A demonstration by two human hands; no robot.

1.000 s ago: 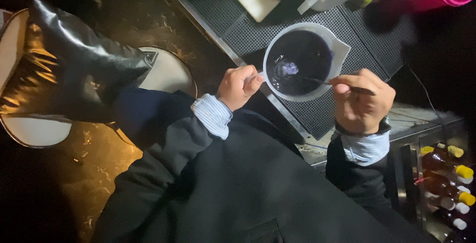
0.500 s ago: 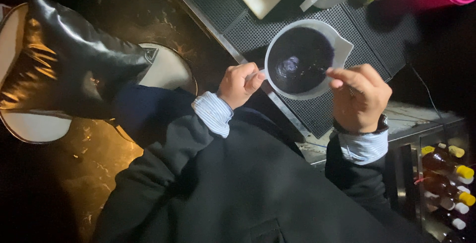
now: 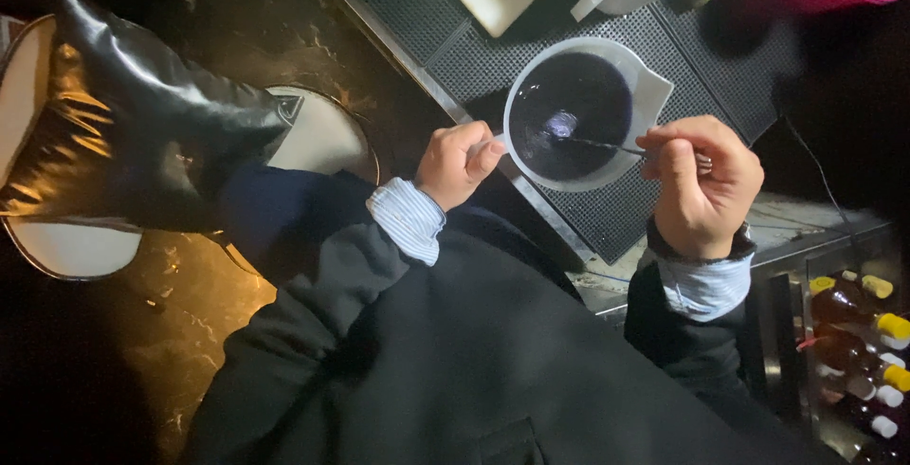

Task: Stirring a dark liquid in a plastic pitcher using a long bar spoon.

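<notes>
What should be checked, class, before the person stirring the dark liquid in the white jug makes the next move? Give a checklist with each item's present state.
1. Left hand steadies the white jug at its rim: ok.
2. Right hand pinches the thin stirrer: ok.
3. Stirrer tip reaches into the dark liquid: ok.
4. Jug stands flat on the black rubber mat: ok, as far as can be seen.
5. Liquid level well below the rim: cannot tell, too dark.
6. Bottles with yellow caps stand clear of the right sleeve: ok.
</notes>
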